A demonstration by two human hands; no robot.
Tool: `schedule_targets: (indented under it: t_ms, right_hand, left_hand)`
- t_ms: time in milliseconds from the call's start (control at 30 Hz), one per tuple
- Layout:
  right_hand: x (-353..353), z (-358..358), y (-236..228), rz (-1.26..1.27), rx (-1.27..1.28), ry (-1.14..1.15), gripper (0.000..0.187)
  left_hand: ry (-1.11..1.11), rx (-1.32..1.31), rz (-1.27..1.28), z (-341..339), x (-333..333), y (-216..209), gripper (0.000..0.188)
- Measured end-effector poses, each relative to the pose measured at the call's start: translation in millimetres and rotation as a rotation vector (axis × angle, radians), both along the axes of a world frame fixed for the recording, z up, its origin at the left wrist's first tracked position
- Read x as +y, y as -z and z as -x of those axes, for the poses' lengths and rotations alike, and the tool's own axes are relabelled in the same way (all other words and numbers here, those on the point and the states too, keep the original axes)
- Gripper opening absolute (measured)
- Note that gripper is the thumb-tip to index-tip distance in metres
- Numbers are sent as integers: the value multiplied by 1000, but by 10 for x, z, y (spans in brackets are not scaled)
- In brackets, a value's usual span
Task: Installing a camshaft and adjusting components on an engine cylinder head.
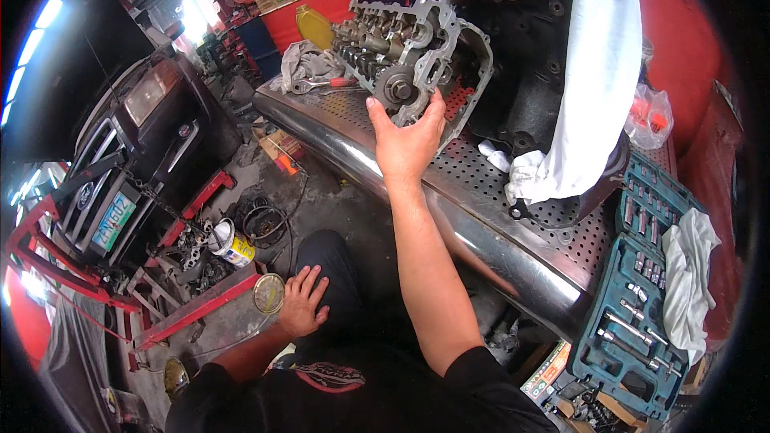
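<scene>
My right hand [407,138] reaches up to the near end of a metal cylinder head [437,48] on the perforated metal bench. Its thumb is beside a round gear [396,87], and its fingers curl round the other side of the casting, so the hand is closed on it. Valve-train parts show along the open top of the head. My left hand [301,301] lies flat on my left knee [330,256] with the fingers spread, holding nothing. Close behind the cylinder head, to the right, stands a dark engine block [513,72], partly draped with a white cloth [597,72].
A ratchet wrench [325,84] and grey rag [306,62] lie on the metal bench [553,261]. At right is an open teal socket set [613,337] under a white cloth [690,273]. Left are a dark vehicle [152,136], red metal frame [196,309] and white bucket [231,242].
</scene>
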State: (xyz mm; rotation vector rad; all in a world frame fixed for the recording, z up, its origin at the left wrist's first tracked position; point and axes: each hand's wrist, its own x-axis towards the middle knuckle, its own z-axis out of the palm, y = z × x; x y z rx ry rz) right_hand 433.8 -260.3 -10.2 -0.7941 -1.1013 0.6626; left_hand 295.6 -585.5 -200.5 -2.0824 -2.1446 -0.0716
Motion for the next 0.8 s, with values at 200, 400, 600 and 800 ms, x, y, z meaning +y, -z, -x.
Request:
schedule_targets:
  t_ms: [200, 400, 600, 800]
  right_hand:
    - [-26, -10, -24, -22, 23, 1, 90]
    - [-34, -13, -17, 14, 3, 8, 91]
    - [-28, -7, -16, 0, -5, -1, 92]
    - [-2, 13, 11, -6, -5, 22, 98]
  left_hand:
    - [-14, 8, -15, -22, 13, 18, 70]
    - [-19, 7, -23, -44, -35, 43, 71]
    - [-39, -22, -42, -33, -28, 78, 72]
    - [-32, -53, -50, -51, 3, 81, 71]
